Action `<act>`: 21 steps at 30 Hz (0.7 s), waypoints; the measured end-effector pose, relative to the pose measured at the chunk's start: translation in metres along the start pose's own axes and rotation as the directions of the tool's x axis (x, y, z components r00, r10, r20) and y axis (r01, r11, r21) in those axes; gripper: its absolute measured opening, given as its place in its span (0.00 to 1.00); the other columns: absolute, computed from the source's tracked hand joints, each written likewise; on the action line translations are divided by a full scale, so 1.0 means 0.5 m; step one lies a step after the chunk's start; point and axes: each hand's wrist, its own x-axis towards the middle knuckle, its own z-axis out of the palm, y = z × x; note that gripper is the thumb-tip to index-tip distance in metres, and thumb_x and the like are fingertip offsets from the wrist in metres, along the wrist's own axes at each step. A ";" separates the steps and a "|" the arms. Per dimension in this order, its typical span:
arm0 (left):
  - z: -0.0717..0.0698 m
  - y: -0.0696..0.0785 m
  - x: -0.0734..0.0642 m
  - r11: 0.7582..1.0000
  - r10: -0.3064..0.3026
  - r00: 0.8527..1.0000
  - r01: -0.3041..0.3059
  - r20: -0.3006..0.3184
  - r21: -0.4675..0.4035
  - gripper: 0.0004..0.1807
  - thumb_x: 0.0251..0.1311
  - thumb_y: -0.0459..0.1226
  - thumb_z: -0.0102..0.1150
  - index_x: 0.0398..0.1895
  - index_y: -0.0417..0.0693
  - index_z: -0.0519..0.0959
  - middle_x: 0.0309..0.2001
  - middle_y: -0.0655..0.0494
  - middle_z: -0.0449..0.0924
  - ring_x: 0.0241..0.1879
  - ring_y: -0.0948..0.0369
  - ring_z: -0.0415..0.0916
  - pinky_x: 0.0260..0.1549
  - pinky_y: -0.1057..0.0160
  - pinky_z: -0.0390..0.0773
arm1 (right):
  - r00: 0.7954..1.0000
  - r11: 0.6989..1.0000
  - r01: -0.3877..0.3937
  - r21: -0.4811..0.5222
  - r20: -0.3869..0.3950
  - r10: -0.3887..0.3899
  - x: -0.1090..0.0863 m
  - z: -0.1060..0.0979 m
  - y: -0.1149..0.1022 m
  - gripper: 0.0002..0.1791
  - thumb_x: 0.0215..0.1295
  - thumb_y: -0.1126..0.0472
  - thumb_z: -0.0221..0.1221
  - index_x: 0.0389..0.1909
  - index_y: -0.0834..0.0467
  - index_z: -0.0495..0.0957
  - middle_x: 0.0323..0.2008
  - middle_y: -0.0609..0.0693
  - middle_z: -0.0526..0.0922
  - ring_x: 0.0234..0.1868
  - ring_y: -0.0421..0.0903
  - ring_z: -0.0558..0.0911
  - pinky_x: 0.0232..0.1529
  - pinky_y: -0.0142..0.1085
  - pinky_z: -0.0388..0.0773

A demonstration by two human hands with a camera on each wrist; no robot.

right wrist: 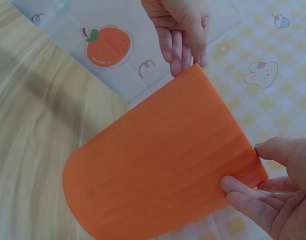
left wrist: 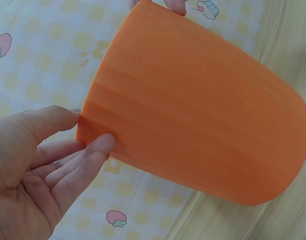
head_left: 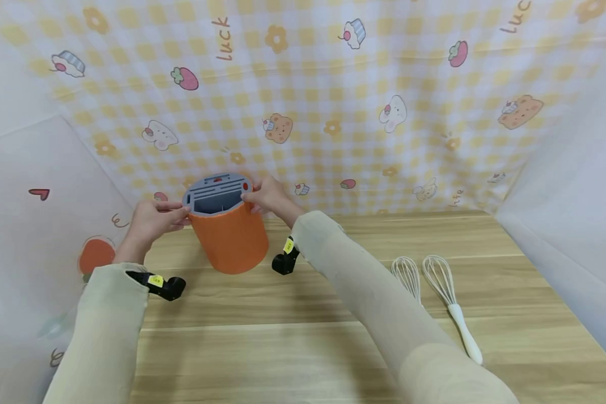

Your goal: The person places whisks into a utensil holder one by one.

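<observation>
An orange knife holder (head_left: 229,238) with a grey slotted top (head_left: 216,192) stands at the back left of the wooden table, close to the patterned cloth. My left hand (head_left: 152,222) pinches its rim on the left side, thumb at the upper edge and fingers against the outer wall. On the right side of the rim, my right hand (head_left: 274,197) grips the same way, with its thumb over the grey top. Both wrist views show the smooth orange wall (left wrist: 193,110) between the hands; the grey top is hidden there.
Two white whisks lie on the table (head_left: 262,359) at the right: one whisk (head_left: 456,308) shows whole, the other whisk (head_left: 407,276) is partly covered by my right sleeve (head_left: 363,280). A yellow checked cloth (head_left: 333,151) hangs behind, with white sheets at both sides.
</observation>
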 end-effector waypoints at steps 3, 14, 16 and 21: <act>0.003 -0.001 -0.001 1.000 0.004 1.000 -0.005 -0.002 -0.013 0.28 0.61 0.38 0.57 0.54 0.21 0.67 0.30 0.51 0.83 0.25 0.71 0.79 0.30 0.69 0.78 | 1.000 1.000 0.005 0.029 0.011 -0.005 -0.002 -0.004 0.004 0.24 0.59 0.59 0.62 0.11 0.56 0.60 0.24 0.64 0.79 0.31 0.55 0.83 0.20 0.34 0.75; 0.018 0.001 -0.007 1.000 0.016 1.000 -0.016 -0.001 -0.017 0.27 0.60 0.39 0.57 0.54 0.22 0.68 0.34 0.52 0.81 0.28 0.69 0.80 0.32 0.68 0.78 | 1.000 1.000 0.006 -0.013 0.011 -0.006 -0.011 -0.017 0.014 0.23 0.59 0.57 0.62 0.12 0.56 0.61 0.26 0.62 0.81 0.31 0.54 0.83 0.22 0.34 0.77; 0.020 0.003 -0.008 1.000 0.012 1.000 -0.012 0.000 -0.025 0.28 0.60 0.39 0.57 0.54 0.23 0.68 0.33 0.53 0.82 0.28 0.70 0.80 0.32 0.68 0.78 | 1.000 1.000 0.011 -0.014 0.013 -0.011 -0.014 -0.020 0.016 0.21 0.59 0.57 0.62 0.13 0.57 0.63 0.26 0.60 0.81 0.31 0.54 0.83 0.22 0.34 0.77; 0.024 0.008 -0.013 0.999 0.019 1.000 -0.018 0.011 -0.033 0.28 0.60 0.39 0.58 0.54 0.23 0.68 0.32 0.52 0.83 0.27 0.71 0.80 0.32 0.69 0.78 | 0.999 1.000 0.023 0.000 0.030 -0.023 -0.023 -0.030 0.021 0.18 0.59 0.58 0.62 0.16 0.59 0.67 0.32 0.60 0.81 0.32 0.54 0.83 0.24 0.34 0.78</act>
